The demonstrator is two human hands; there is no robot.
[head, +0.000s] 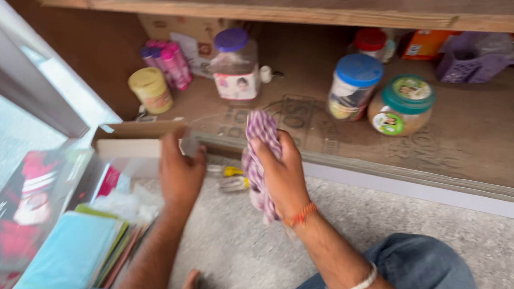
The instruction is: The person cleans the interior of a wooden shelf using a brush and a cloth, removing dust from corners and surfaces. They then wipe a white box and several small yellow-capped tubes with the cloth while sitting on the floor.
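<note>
Nearest you, your right hand (282,172) has its fingers curled tight around a checked purple cloth (259,156), which bunches above the fingertips and hangs below the palm. Just left of it, your left hand (179,172) grips the edge of a cardboard box (131,141), thumb and fingers pinched on its flap. Beyond your fingertips, on the shelf (480,133), stand a purple-lidded jar (234,67) and a blue-lidded jar (354,85).
</note>
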